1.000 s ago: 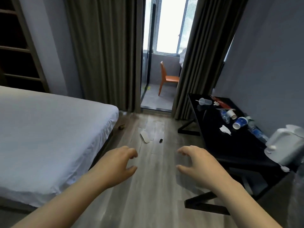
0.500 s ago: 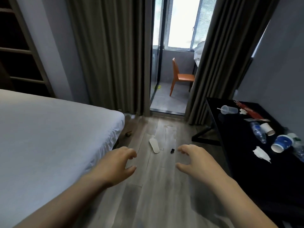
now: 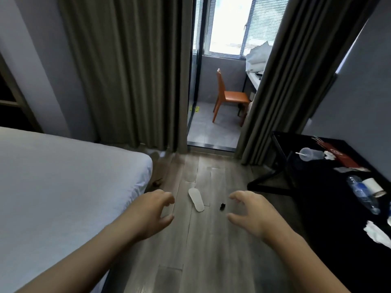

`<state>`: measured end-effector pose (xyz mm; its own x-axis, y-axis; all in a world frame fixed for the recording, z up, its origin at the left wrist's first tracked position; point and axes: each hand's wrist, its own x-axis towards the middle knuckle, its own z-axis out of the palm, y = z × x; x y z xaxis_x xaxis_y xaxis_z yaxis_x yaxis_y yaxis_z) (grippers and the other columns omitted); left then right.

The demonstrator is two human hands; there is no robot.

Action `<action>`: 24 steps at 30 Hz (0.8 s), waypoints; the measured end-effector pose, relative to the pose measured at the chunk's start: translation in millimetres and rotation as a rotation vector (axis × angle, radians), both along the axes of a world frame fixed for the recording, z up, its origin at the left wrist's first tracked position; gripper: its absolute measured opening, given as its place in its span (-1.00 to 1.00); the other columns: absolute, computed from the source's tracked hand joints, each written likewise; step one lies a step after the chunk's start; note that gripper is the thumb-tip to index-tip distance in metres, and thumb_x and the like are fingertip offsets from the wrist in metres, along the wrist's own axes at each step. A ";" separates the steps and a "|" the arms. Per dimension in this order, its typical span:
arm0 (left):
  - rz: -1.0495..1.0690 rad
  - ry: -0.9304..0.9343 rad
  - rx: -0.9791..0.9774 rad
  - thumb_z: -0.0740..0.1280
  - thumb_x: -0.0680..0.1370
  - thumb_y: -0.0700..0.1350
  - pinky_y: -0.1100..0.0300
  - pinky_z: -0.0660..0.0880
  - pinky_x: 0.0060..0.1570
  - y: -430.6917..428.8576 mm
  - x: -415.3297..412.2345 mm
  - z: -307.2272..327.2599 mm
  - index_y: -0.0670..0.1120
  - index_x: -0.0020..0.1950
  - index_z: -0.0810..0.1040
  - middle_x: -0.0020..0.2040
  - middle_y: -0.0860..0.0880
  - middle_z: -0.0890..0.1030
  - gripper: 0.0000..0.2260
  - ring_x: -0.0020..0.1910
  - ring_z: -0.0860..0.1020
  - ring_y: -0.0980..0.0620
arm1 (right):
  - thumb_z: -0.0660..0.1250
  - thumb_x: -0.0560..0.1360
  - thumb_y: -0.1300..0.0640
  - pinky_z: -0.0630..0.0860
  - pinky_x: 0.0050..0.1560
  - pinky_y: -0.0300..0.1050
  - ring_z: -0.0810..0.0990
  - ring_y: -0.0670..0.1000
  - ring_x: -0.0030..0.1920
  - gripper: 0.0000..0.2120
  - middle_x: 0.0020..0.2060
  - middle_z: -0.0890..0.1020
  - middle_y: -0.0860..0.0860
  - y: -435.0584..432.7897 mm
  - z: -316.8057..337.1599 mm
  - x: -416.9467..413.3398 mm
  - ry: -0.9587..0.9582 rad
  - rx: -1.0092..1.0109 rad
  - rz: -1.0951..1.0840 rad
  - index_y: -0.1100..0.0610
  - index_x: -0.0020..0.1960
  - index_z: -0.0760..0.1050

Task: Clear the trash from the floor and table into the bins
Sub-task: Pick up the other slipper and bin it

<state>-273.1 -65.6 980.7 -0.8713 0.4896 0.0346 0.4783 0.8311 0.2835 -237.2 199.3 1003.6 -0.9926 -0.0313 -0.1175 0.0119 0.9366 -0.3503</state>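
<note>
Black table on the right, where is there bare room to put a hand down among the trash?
Bare: the left half of the black table, between the clear plastic cup with straw and the crumpled white tissue. Crowded: the wall side, with the red packet, clear plastic water bottle and white paper cup.

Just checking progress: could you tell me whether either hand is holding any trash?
No, the left hand and right hand both hover empty above the floor.
</note>
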 end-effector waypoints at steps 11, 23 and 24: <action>-0.086 -0.091 0.010 0.29 0.53 0.10 0.31 0.43 -0.03 -2.6 -157.1 -34.3 0.06 0.17 0.47 0.08 0.13 0.51 -0.74 -0.01 0.48 0.17 | 0.39 0.45 -0.10 0.46 0.18 -0.17 0.50 -0.10 0.18 -0.54 0.16 0.54 -0.09 -7.1 -26.4 -129.2 -0.072 -0.026 -0.115 -0.02 0.31 0.45; -0.042 -0.163 -0.024 0.31 0.52 0.07 0.27 0.46 -0.03 53.2 -355.6 -61.0 0.03 0.18 0.49 0.08 0.09 0.54 -0.73 -0.03 0.52 0.13 | 0.39 0.45 -0.09 0.44 0.15 -0.22 0.48 -0.14 0.20 -0.52 0.21 0.51 -0.13 38.8 -56.0 -336.1 -0.109 -0.083 -0.135 -0.06 0.33 0.42; -0.037 -0.166 -0.027 0.31 0.52 0.07 0.26 0.47 -0.03 58.4 -370.0 -63.8 0.03 0.18 0.49 0.07 0.09 0.54 -0.73 -0.03 0.51 0.13 | 0.39 0.45 -0.09 0.45 0.15 -0.23 0.48 -0.14 0.19 -0.52 0.21 0.51 -0.13 42.6 -57.5 -351.7 -0.112 -0.078 -0.127 -0.06 0.34 0.42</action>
